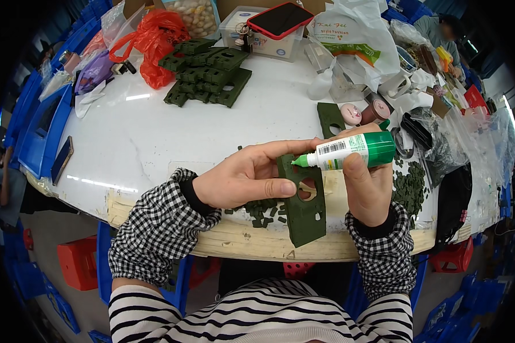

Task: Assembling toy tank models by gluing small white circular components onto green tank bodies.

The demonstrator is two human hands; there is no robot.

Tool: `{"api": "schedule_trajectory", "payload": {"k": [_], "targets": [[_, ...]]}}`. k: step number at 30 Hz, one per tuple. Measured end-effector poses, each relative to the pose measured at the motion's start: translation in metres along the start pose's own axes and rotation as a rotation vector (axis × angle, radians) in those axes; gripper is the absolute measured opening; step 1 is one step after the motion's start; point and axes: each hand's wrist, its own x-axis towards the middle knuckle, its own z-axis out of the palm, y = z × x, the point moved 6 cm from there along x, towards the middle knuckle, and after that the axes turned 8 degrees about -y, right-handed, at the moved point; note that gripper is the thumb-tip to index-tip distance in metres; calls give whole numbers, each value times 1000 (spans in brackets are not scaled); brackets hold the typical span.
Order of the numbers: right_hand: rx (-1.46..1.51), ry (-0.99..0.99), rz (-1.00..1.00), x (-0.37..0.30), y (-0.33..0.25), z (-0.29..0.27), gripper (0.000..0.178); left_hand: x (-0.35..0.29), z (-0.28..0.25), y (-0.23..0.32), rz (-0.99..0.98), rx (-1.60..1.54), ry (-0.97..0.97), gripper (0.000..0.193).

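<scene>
My left hand (pixel 243 180) is closed on a dark green, flat plastic model part (pixel 306 220) with a round hole, thumb on its face. The part is held tilted above the table's near edge. In my right hand (pixel 367 186) lies a glue bottle (pixel 349 150), white with a green end and a narrow green nozzle. Its nozzle tip points left and is at the upper end of the part; whether it touches I cannot tell. Below my hands, small green pieces (pixel 260 214) are scattered. A similar green part (pixel 330 119) lies just beyond the bottle.
A stack of green parts (pixel 209 71) stands at the back left by a red plastic bag (pixel 154 48). A phone (pixel 280 20) rests on a clear box (pixel 263 46). Many small green pieces (pixel 409 188) lie right of my hand. Another person (pixel 435 28) is at the far right.
</scene>
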Motion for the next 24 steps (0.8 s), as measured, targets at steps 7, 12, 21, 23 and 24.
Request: {"api": "schedule_trajectory", "payload": {"k": [7,12,21,23,24], "targets": [[3,25,36,-1,1,-1,31,0,-1,-1,-2,7,0,67],[32,0,51,1,2,-1,33,0,-1,0,7,14,-9,67],[-36,-47,0,2,-2,1,31,0,-1,0,23,17,-17,63],[-36,-44,-2,2,-2,2,31,0,-2,0,15,29,-18,66],[-37,-41,-4,2,-2,2,31,0,-2,0,15,29,-17,66]]}}
